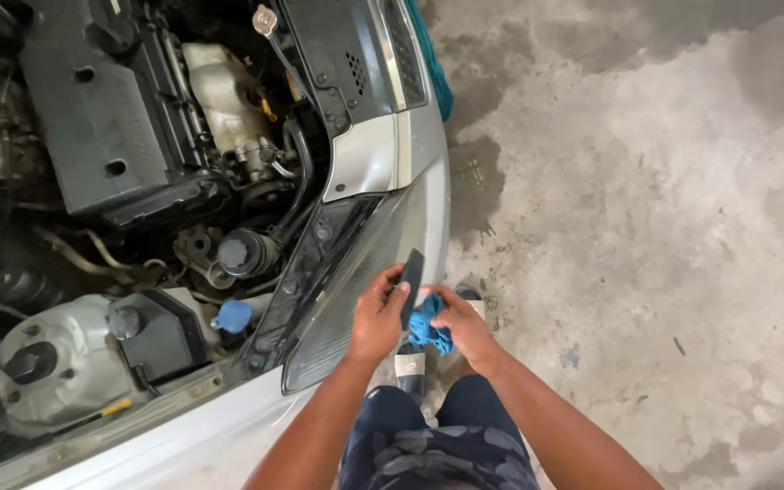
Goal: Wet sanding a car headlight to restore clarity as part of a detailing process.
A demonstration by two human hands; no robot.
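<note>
Between the two hands, just beside the car's headlight (pixel 338 299), a flat dark part (pixel 411 287) stands nearly upright. Left hand (pixel 377 318) pinches its upper edge with closed fingers; right hand (pixel 465 325) presses a bunched blue rag (pixel 429 331) against its lower side. Beyond lie the open engine bay (pixel 138 181) and stained concrete floor (pixel 664 227).

Brightness: even daylight is filling the frame, neither dim nor harsh.
Source: light is seeming to come from the upper right, though that is hard to confirm.
Glare: the curved silver metal car bumper (pixel 428 172) is shining pale along its edge.
Shadows: the open dark engine bay (pixel 120 181) is sinking into murk at the far left.
Floor: the stained grey concrete floor (pixel 664 227) is showing crisp mottling.
Distortion: straight lines are bowing slightly near the corners.
Focus: everything is staying fairly sharp.
</note>
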